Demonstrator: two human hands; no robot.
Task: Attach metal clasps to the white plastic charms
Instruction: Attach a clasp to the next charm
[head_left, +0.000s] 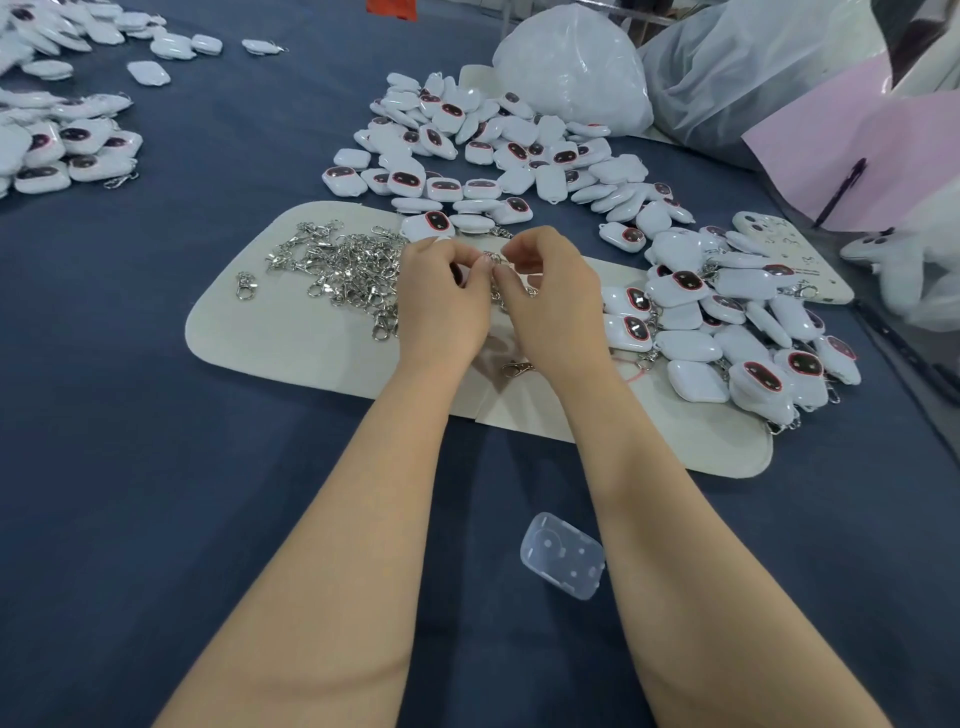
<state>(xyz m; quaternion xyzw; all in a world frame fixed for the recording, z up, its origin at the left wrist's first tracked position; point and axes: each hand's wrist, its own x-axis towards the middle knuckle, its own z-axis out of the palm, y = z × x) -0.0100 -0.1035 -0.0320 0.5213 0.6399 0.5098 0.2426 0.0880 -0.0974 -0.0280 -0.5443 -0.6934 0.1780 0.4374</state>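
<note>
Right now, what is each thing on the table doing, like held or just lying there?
left hand, pinches the metal clasp.
right hand, pinches the same clasp.
metal clasp, held up between both hands.
clasp pile, loose on the felt mat.
right charm heap, several with clasps on.
far charm heap, lying loose.
clear plastic case, lying flat on the blue cloth.

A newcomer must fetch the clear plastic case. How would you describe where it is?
Start at the blue cloth covering the table, then the near edge of the cream mat. Nearer the person, beside the right forearm, lies the clear plastic case, alone and see-through, unlike the white charms.
</note>
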